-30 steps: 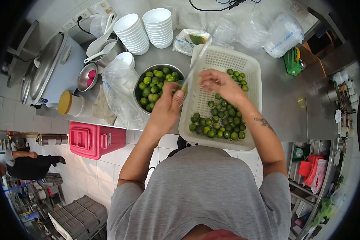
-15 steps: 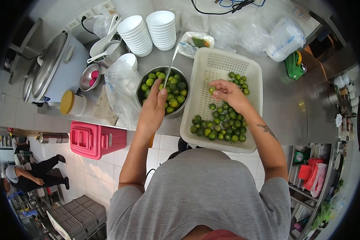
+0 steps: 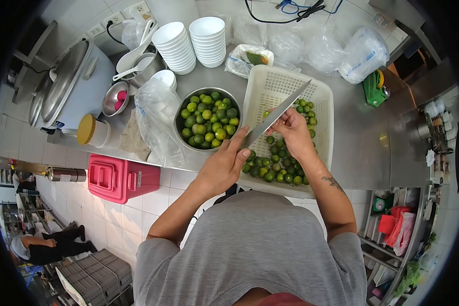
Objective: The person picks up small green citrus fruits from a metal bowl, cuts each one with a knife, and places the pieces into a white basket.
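Left hand grips a knife slanting over the basket at the desk's near edge; right hand bunches its fingers by the blade, contents unclear. Limes leave room toward the basket's far edge.

The left hand now has the knife over the white basket, near the right hand, no more above the steel bowl.

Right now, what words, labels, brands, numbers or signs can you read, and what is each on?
No text can be read.
Too small or blurred: the print or labels on the wrapped pack, plastic bag, pink bin and steel flask; also the forearm tattoo.
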Demonstrator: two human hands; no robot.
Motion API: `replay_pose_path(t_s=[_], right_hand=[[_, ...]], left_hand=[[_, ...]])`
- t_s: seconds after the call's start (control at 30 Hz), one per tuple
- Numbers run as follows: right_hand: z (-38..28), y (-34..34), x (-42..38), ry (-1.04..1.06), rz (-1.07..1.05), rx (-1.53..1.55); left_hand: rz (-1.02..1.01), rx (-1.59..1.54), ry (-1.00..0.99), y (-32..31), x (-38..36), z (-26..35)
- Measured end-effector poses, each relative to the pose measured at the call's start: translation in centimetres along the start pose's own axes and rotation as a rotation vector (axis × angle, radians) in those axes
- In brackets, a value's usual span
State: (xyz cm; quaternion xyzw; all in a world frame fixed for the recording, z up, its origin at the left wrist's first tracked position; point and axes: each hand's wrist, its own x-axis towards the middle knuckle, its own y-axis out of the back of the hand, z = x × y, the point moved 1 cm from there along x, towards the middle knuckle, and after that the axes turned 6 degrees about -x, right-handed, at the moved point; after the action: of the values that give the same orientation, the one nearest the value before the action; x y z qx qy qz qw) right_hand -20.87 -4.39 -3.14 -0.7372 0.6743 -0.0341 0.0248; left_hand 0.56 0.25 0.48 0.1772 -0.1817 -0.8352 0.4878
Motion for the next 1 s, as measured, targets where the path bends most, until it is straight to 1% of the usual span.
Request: replay_pose_path(t_s=[0.17, 0.27, 0.4, 0.5, 0.6, 0.7, 0.77, 0.8, 0.87, 0.9, 0.93, 0.97, 1.0], right_hand=[[0.1, -0.1, 0.0, 0.022, -0.016, -0.085], [-0.1, -1.2, -0.7, 0.033, -0.08, -0.101], [0.2, -1.9, -1.0, -0.001, -0.107, -0.127], [0.3, -1.8, -0.8, -0.009, -0.144, -0.14], [0.1, -2.4, -0.9, -0.022, -0.197, -0.119], [0.4, -2.8, -1.0, -0.039, -0.268, -0.086], [0.3, -2.4, -0.8, -0.074, -0.318, -0.067], [0.1, -2.0, -0.6, -0.07, -0.308, -0.108], [-0.3, -0.7, 0.6, -0.061, -0.29, -0.185], [0.0, 0.8, 1.9, -0.048, -0.215, -0.387], [1.1, 3.0, 3.8, 0.13, -0.144, -0.745], [2.3, 5.2, 5.6, 0.24, -0.043, -0.969], [4.2, 7.6, 7.3, 0.268, 0.045, -1.138]], left_hand=[[0.008, 0.022, 0.017, -0.1, -0.1, 0.5], [0.026, 0.04, 0.038, -0.5, 0.2, 0.6], [0.03, 0.076, 0.058, -0.5, 0.9, 1.3], [0.091, 0.022, -0.029, -0.8, 1.2, 0.7], [0.11, -0.092, -0.054, -0.6, 1.6, 0.8], [0.098, -0.152, -0.009, -0.2, 1.8, 1.0], [0.109, -0.157, -0.026, 0.0, 1.6, 0.7], [0.115, -0.161, -0.033, 0.2, 1.5, 0.6], [0.146, -0.177, 0.102, 1.2, 1.4, 1.0], [0.163, -0.184, 0.172, 1.7, 1.3, 1.0], [0.259, -0.211, 0.067, 1.8, 1.4, -0.3], [0.297, -0.211, 0.076, 2.3, 1.4, -0.8], [0.337, -0.212, 0.083, 2.9, 1.6, -1.1]])
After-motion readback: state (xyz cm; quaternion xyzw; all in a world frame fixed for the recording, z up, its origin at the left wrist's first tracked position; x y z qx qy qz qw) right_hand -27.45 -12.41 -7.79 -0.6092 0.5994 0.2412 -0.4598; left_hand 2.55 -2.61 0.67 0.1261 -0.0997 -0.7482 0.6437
